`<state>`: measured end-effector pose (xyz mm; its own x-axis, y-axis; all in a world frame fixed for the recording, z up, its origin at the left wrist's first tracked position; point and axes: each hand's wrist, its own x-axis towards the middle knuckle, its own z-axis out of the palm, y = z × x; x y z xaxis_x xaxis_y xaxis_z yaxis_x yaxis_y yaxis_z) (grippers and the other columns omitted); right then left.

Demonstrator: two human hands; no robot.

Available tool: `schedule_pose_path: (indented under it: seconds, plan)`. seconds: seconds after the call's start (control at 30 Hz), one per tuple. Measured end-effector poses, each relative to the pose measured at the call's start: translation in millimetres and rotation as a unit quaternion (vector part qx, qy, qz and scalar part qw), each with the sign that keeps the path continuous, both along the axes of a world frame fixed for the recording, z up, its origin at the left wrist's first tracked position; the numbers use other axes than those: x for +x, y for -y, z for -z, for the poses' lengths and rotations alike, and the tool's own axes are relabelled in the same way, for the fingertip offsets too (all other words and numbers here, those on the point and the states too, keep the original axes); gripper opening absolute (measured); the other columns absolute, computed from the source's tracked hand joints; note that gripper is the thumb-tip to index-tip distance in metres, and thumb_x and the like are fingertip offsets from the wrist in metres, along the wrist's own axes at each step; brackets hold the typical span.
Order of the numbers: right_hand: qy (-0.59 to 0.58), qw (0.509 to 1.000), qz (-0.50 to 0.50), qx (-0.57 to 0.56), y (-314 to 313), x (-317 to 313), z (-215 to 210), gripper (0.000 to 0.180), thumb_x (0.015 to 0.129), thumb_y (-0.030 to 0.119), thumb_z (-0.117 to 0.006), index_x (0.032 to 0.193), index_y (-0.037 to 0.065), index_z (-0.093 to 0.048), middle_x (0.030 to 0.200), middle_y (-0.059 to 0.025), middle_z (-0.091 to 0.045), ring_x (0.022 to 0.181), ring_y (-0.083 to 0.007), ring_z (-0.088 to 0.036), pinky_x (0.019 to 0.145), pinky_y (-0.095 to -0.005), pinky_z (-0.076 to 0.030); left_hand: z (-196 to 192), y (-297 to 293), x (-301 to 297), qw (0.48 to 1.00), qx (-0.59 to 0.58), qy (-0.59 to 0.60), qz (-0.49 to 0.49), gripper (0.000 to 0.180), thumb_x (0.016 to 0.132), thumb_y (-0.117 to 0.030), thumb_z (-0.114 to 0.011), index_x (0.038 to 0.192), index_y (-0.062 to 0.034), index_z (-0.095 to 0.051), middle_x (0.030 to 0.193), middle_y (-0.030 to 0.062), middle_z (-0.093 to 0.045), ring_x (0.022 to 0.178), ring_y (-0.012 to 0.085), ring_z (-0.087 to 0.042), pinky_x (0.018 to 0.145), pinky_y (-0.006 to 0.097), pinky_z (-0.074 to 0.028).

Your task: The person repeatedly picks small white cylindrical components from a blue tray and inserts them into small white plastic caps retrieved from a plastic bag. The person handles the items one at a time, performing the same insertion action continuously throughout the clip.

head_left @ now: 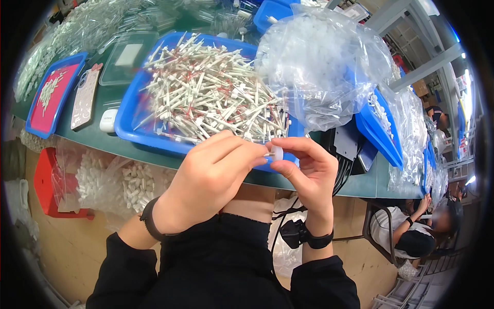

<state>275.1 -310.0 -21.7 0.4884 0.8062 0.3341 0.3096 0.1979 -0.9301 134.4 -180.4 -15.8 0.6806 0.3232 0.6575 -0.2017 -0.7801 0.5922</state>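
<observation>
both hands meet just in front of the near rim of the blue tray [126,116]. the left hand [208,177] is curled, fingers pinched narrow on a thin white stick [268,154] whose tip pokes out to the right. the right hand [309,172] pinches a small white cap [277,153] between thumb and fingers, right at the stick's tip; the two parts touch or nearly touch, and it is too small to tell if one sits inside the other. both wrists wear black bands, and black sleeves come up from the lower edge.

the tray is heaped with white sticks [206,95], many with red marks, lying crisscross. just to its right a clear bag [324,67] full of small white parts stands on the green table [103,139], partly over the tray's corner. to the left of the tray lie a phone [85,98] in a patterned case and a small white box [108,120]; further left is a smaller tray [54,92] with a red floor and a few white pieces. below the table edge, more bags [118,183] of white parts sit beside a red stool [49,180]. at far right another person [417,226] sits low, well apart.
</observation>
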Motion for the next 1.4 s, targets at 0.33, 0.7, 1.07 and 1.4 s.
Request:
schedule_pose_path:
  seconds: [0.33, 0.7, 1.07, 1.4]
  plan:
    - [0.018, 1.0, 0.012, -0.002, 0.4, -7.7, 3.2, 0.026, 0.074, -0.002, -0.074, 0.1, -0.002, -0.07, 0.093, -0.0089, -0.072, 0.082, -0.013, -0.068, 0.075, -0.0238, -0.052, 4.1, -1.2, 1.0, 0.994, 0.102, 0.039, -0.006, 0.025, 0.064, 0.013, -0.062, 0.088, 0.0049, -0.064, 0.078, 0.0122, -0.063, 0.062, 0.0249, -0.055, 0.054, 0.032, -0.044]
    - [0.122, 0.992, 0.032, 0.022, -1.3, -6.2, 9.3, 0.029, 0.071, 0.0, -0.078, 0.099, -0.001, -0.07, 0.09, -0.0111, -0.072, 0.078, -0.0145, -0.069, 0.07, -0.0242, -0.053, 6.8, -0.3, 1.2, 0.987, 0.152, 0.054, -0.013, 0.033, 0.058, 0.013, -0.059, 0.09, 0.0062, -0.064, 0.081, 0.0137, -0.063, 0.062, 0.0252, -0.054, 0.052, 0.032, -0.043]
    - [0.073, 0.951, 0.183, 0.237, 52.2, 75.7, -49.5, 0.026, 0.087, 0.005, -0.063, 0.11, -0.007, -0.059, 0.098, -0.0149, -0.065, 0.081, -0.0197, -0.063, 0.075, -0.0328, -0.051, -13.8, -34.9, -0.6, 0.993, 0.061, -0.004, -0.099, 0.024, 0.076, 0.006, -0.063, 0.099, -0.0007, -0.066, 0.096, 0.0101, -0.065, 0.085, 0.0265, -0.061, 0.075, 0.035, -0.049]
    - [0.299, 0.748, 0.516, -0.292, 103.0, 217.8, -42.3, 0.038, 0.082, 0.034, -0.069, 0.103, 0.003, -0.065, 0.096, -0.0118, -0.069, 0.091, -0.0255, -0.065, 0.083, -0.0336, -0.048, 7.8, -44.1, 5.5, 0.979, 0.151, -0.129, -0.047, 0.019, 0.074, 0.003, -0.066, 0.091, -0.0052, -0.067, 0.088, 0.006, -0.06, 0.088, 0.0245, -0.056, 0.079, 0.036, -0.044]
